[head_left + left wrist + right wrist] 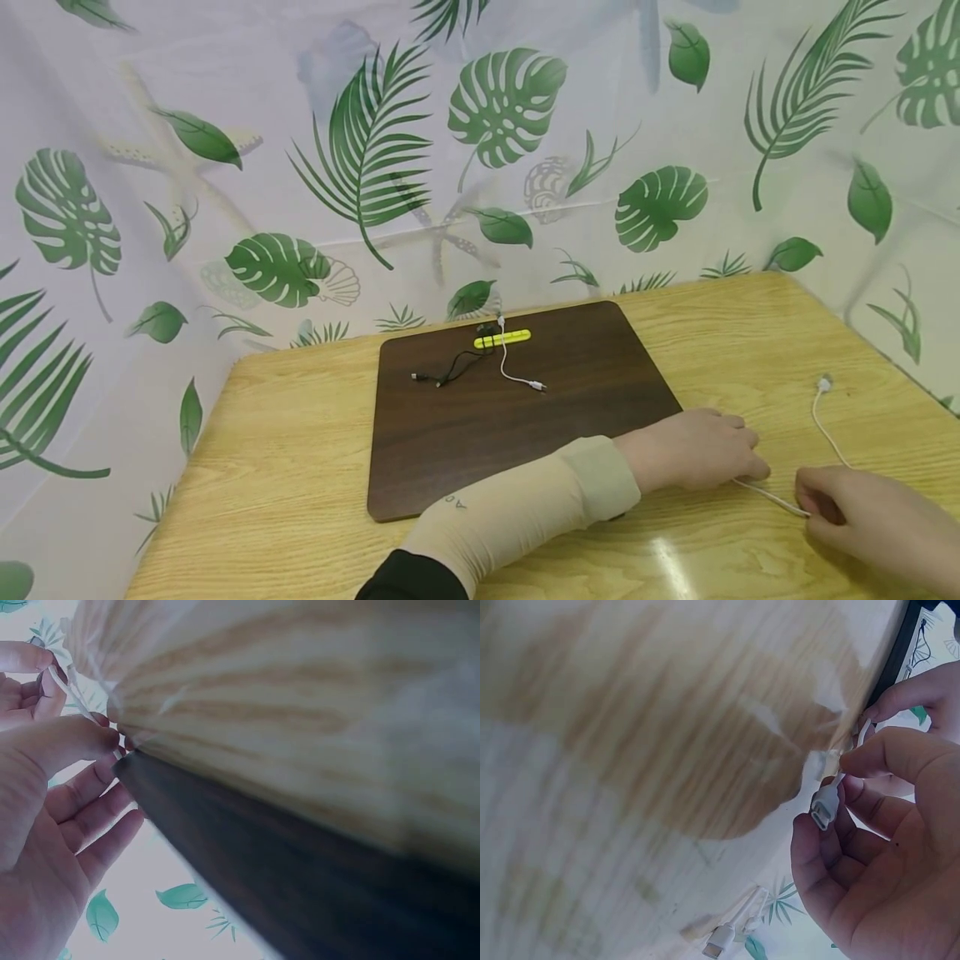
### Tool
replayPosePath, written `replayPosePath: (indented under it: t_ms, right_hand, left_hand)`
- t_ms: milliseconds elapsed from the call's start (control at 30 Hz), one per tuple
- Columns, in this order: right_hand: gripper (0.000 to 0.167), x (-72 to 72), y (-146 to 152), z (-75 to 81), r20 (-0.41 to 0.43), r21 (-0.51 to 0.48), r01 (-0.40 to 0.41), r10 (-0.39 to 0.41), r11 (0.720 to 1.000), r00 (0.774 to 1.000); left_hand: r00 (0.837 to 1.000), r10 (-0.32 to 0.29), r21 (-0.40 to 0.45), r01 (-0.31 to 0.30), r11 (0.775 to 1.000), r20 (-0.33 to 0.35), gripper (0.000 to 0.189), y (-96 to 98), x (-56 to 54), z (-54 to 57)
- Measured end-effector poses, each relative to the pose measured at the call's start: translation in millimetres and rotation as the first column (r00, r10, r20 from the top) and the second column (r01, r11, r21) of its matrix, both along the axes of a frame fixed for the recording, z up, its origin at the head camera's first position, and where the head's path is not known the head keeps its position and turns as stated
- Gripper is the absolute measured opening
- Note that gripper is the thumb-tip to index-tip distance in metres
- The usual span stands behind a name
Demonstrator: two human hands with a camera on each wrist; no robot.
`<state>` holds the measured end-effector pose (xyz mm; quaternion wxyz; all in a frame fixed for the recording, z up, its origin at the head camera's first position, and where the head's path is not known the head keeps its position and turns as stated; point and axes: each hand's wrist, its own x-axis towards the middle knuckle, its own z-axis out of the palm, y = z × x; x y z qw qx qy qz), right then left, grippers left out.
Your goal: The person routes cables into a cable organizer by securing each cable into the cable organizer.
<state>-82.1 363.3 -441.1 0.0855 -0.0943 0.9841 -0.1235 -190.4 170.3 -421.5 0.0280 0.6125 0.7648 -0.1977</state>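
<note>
A white charging cable point(772, 497) runs between my two hands over the wooden table's right side. My left hand point(701, 450) pinches it between thumb and finger, close to the right edge of a dark brown board point(525, 433). Farther right, my right hand point(873, 512) pinches the cable just behind its white plug point(823, 810), which sticks out past the fingers in the right wrist view. Another white plug point(825, 383) lies on the table beyond the right hand, its cord passing behind that hand. Whether both plugs belong to one cable I cannot tell.
On the board's far part sits a yellow cable clip strip point(502, 339). A black cable point(459, 363) and another white cable point(513, 377) run from it. The wooden table point(292, 450) meets a leaf-printed cloth point(420, 150) at the back and sides.
</note>
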Motion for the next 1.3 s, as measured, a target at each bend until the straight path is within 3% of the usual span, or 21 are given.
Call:
replayPosePath:
  t_ms: [333, 533, 900, 1133, 1300]
  right_hand:
    - [0.027, 3.0, -4.4, -1.1, 0.017, -0.029, 0.008, -0.007, 1.0, 1.0]
    - [0.027, 2.6, -6.4, 0.4, 0.002, -0.028, 0.008, -0.008, 1.0, 1.0]
    - [0.026, 0.2, -8.4, -2.9, 0.022, -0.016, 0.029, -0.028, 0.999, 0.999]
    - [0.03, 0.1, -8.7, -0.6, -0.049, -0.014, -0.012, 0.011, 1.0, 0.999]
    - [0.031, -0.8, -10.9, 5.1, -0.054, -0.017, -0.017, 0.016, 1.0, 0.998]
  left_hand:
    - [1.0, 0.005, 0.007, -0.005, 1.0, 0.016, 0.013, -1.5, -2.2, -1.7]
    - [0.999, 0.028, 0.006, -0.028, 1.0, 0.016, 0.021, -4.6, -5.4, 0.1]
    - [1.0, 0.002, 0.046, -0.001, 0.999, -0.022, 0.025, -6.4, -10.8, -1.8]
    - [0.999, -0.01, 0.05, 0.012, 0.999, -0.052, 0.027, -10.6, -13.0, 6.3]
    - [0.999, -0.013, 0.055, 0.015, 0.998, -0.044, 0.029, -13.5, -14.9, 11.7]
